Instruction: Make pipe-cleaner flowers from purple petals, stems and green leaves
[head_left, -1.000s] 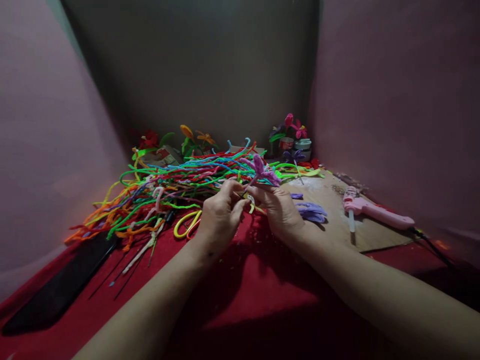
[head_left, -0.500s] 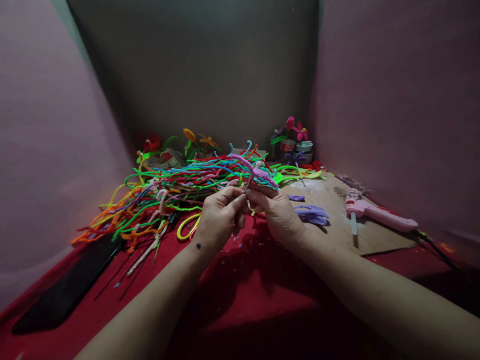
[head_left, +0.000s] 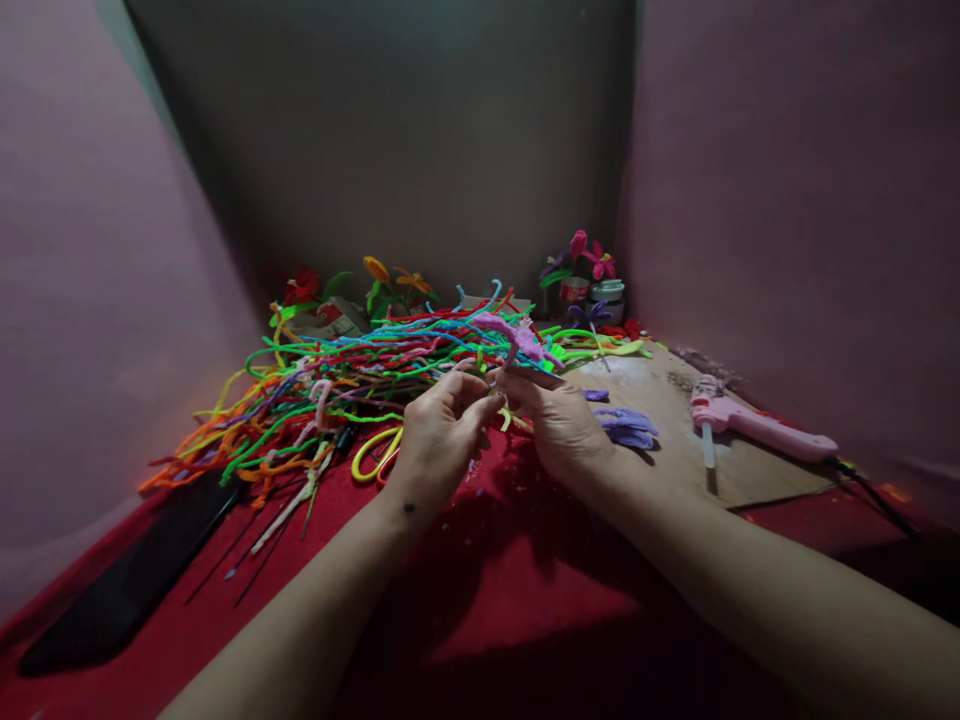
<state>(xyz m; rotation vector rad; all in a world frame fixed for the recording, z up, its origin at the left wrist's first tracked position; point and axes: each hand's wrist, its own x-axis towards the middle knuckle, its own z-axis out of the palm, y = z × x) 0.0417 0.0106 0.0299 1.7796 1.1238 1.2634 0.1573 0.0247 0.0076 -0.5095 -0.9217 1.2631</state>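
Observation:
A pink pipe-cleaner flower (head_left: 531, 343) with spread petals rises above my fingertips, in front of a heap of pipe cleaners. My right hand (head_left: 561, 425) is closed, its thumb and fingers pinching the flower at its base. Thumb and forefinger pressed together, my left hand (head_left: 444, 432) grips the lower end of the same piece, touching the right fingertips. The exact point of grip is hidden between the fingers. Just right of my right hand, bent purple pipe cleaners (head_left: 628, 427) lie on a cardboard sheet (head_left: 667, 470).
Multicoloured pipe cleaners (head_left: 360, 365) spread across the back left. Yellow-handled scissors (head_left: 367, 462) lie beside my left hand. A black flat object (head_left: 127, 580) is at the left edge. A pink glue gun (head_left: 757, 425) rests on the cardboard, its cord trailing right. Finished flowers (head_left: 600, 260) stand behind.
The pink flower has turned and shifted slightly right, its petals now bunched differently. My left fingers have moved a little right along its lower end. Both hands keep pinching.

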